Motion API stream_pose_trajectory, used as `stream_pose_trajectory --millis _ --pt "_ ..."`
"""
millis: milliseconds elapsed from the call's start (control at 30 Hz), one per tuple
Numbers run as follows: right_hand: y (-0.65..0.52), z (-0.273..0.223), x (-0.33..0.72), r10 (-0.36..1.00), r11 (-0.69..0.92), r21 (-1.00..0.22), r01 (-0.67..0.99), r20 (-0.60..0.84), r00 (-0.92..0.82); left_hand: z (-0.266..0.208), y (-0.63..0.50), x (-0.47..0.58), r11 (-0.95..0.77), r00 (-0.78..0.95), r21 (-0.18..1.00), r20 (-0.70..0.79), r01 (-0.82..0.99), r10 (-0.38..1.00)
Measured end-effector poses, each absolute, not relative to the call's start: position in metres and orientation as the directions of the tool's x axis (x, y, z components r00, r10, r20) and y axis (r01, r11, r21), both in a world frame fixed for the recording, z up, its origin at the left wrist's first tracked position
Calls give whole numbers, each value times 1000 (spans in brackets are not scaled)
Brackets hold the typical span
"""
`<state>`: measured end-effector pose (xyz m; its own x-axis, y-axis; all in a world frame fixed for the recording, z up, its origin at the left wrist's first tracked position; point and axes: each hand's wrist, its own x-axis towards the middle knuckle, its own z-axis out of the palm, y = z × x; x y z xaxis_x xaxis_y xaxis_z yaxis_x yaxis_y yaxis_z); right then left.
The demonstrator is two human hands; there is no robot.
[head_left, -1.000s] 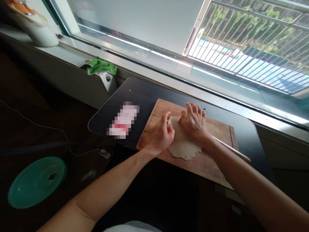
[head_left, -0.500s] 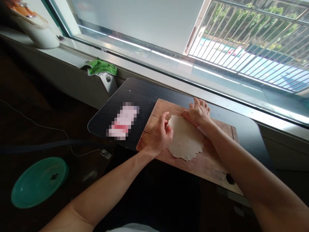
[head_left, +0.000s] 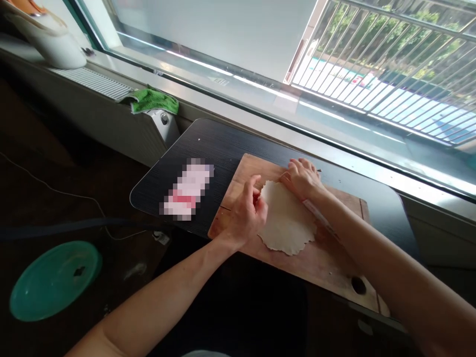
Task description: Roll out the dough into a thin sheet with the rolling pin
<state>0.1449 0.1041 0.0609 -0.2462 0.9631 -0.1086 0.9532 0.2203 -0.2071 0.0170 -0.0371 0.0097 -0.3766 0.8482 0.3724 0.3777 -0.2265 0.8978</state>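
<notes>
A round, thin sheet of dough (head_left: 284, 218) with a ragged edge lies on a wooden board (head_left: 232, 186). At its left edge is my left hand (head_left: 247, 213), fingers curled and thumb bent in, closed at the dough's rim; the contact itself is partly hidden. My right hand (head_left: 304, 178) rests over a slim rolling pin (head_left: 316, 212), fingers bent across its far part. The pin slants along the right side of the dough, and my right hand and forearm cover some of it.
The board sits on a black table (head_left: 219, 141) by the window. A pixelated pink-white item (head_left: 189, 191) lies left of the board. A green cloth (head_left: 154, 100) hangs over the radiator (head_left: 163, 126). On the floor are a teal basin (head_left: 55, 280) and a cable with a plug (head_left: 160, 237).
My right hand has come slightly nearer to me with the rolling pin, its fingers more bent over. My left hand keeps its place at the dough's edge. The view has shifted a little.
</notes>
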Motion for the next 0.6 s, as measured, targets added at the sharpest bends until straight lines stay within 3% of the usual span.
stream_pose_trajectory --millis 133,333,500,600 --pt "80 57 137 902 429 -148 891 26 -431 12 -37 17 -224 -373 896 372 382 850" --pt "96 63 136 971 240 -121 963 22 -239 12 -36 14 -182 -373 910 327 373 868" --pt "67 57 127 903 428 -128 895 44 -426 12 -36 13 -220 -374 901 364 375 853" --pt "86 58 132 943 332 -143 932 64 -326 13 -36 12 -220 -379 898 369 382 849"
